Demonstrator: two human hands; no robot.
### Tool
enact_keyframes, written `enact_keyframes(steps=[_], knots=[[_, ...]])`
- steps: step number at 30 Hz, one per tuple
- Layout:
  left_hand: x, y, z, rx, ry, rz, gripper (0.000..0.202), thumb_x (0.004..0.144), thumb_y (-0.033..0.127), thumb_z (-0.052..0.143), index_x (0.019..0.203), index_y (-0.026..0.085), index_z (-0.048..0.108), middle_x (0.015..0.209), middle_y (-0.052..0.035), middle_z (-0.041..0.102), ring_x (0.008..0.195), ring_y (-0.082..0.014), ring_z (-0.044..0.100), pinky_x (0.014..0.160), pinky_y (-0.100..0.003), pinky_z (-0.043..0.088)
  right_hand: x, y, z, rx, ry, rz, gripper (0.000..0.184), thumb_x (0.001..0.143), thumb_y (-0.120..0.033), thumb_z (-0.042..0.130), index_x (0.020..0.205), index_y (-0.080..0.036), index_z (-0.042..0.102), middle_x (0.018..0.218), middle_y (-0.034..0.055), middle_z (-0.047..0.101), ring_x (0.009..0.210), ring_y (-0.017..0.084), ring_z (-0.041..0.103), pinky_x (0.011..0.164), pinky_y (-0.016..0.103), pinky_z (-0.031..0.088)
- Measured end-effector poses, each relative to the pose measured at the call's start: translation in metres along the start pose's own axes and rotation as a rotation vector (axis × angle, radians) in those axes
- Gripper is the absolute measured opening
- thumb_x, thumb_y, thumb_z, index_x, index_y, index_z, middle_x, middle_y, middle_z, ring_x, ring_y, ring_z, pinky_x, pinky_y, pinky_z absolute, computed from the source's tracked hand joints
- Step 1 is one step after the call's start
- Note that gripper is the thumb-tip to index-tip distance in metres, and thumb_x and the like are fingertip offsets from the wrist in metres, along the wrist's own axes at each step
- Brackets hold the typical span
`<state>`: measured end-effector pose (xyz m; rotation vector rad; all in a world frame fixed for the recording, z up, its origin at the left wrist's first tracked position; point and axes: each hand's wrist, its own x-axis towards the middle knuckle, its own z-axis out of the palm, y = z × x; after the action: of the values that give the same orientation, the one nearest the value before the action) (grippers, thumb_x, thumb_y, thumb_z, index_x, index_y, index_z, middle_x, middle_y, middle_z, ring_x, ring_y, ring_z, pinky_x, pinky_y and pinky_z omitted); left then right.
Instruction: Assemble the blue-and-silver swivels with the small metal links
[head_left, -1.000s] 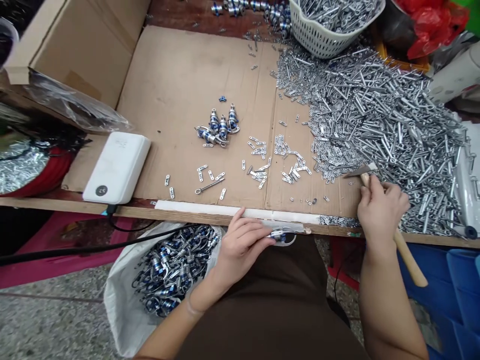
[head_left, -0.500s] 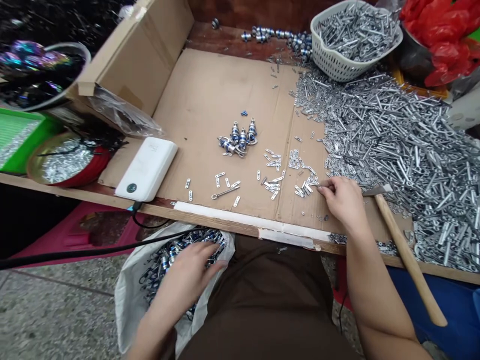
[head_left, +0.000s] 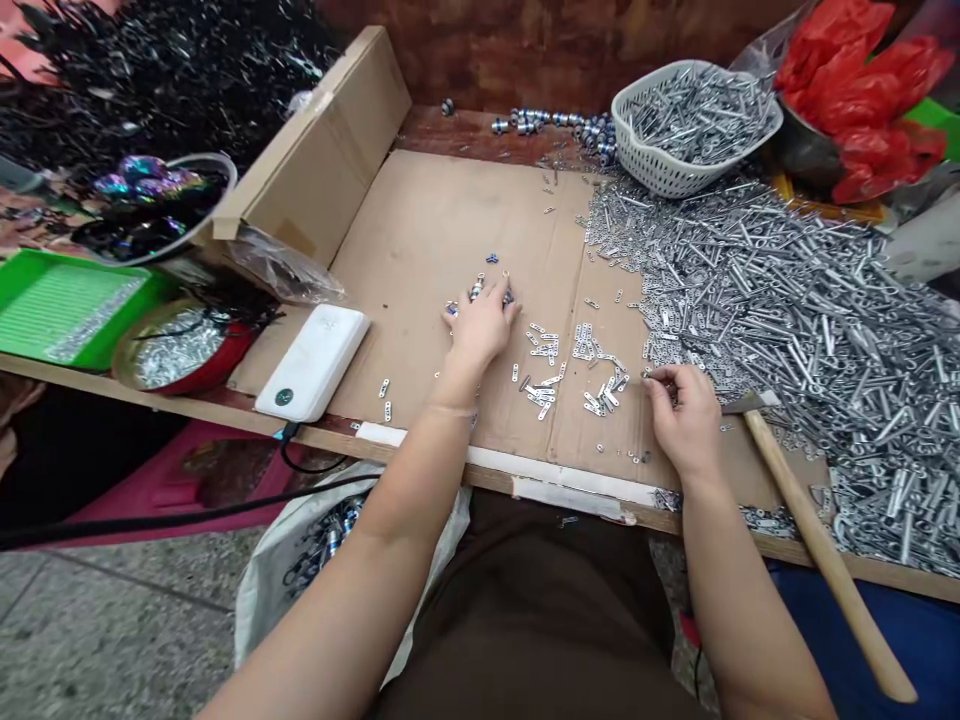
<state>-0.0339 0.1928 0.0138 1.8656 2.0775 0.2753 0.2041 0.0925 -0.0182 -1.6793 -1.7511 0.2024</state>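
My left hand is over a small cluster of blue-and-silver metal fittings on the cardboard. Its fingers are spread and reach down around the fittings, hiding most of them. To the right, my right hand rests low at the edge of the metal heap, thumb and forefinger pinched together; whatever is between them is too small to make out. Loose two-hole metal plates lie scattered between the hands. A hammer with a wooden handle lies beside my right hand.
A large heap of metal pins and plates covers the right side, below a white basket of pins. At left are a white power bank, a red bowl and a green tray. A white sack of fittings hangs below the edge.
My left hand has moved up from over the sack to the fittings on the cardboard. My right hand stays pinched in nearly the same place. The view has tilted slightly.
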Motion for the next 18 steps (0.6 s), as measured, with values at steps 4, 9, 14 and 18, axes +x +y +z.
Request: enact_keyframes(steps=[4, 9, 14, 18], knots=[[-0.042, -0.001, 0.006, 0.004, -0.017, 0.096, 0.037, 0.090, 0.028, 0.034, 0.125, 0.027, 0.046, 0.112, -0.0090, 0.061, 0.115, -0.0298, 0.046, 0.093, -0.052, 0.036, -0.001, -0.001, -0.001, 0.004, 0.001, -0.007, 0.008, 0.081, -0.027, 0.049, 0.079, -0.020, 0.053, 0.079, 0.0029, 0.057, 0.078, 0.018, 0.051, 0.071, 0.032, 0.040], [-0.093, 0.005, 0.024, -0.117, -0.054, 0.273, 0.033, 0.091, 0.027, 0.037, 0.122, 0.029, 0.048, 0.121, -0.0033, 0.057, 0.123, -0.0268, 0.038, 0.101, -0.060, 0.018, -0.001, -0.004, 0.000, -0.003, -0.007, -0.028, 0.007, 0.081, -0.026, 0.050, 0.079, -0.020, 0.054, 0.077, 0.0021, 0.057, 0.078, 0.018, 0.051, 0.071, 0.031, 0.040], [-0.109, 0.003, 0.030, -0.211, 0.028, 0.312, 0.024, 0.087, 0.029, 0.048, 0.108, 0.030, 0.058, 0.107, -0.0005, 0.064, 0.121, -0.0274, 0.039, 0.101, -0.066, 0.002, -0.003, -0.006, 0.000, 0.069, 0.087, 0.037, 0.009, 0.081, -0.028, 0.050, 0.081, -0.020, 0.055, 0.079, 0.0023, 0.058, 0.074, 0.016, 0.052, 0.067, 0.030, 0.042], [-0.100, 0.013, 0.024, -0.039, 0.039, 0.354, 0.025, 0.081, 0.042, 0.054, 0.095, 0.024, 0.065, 0.094, -0.0056, 0.065, 0.114, -0.0335, 0.041, 0.097, -0.070, -0.004, -0.006, -0.007, 0.000, 0.101, 0.133, 0.042, 0.010, 0.080, -0.029, 0.053, 0.080, -0.020, 0.058, 0.077, 0.0010, 0.059, 0.070, 0.014, 0.052, 0.066, 0.028, 0.042]])
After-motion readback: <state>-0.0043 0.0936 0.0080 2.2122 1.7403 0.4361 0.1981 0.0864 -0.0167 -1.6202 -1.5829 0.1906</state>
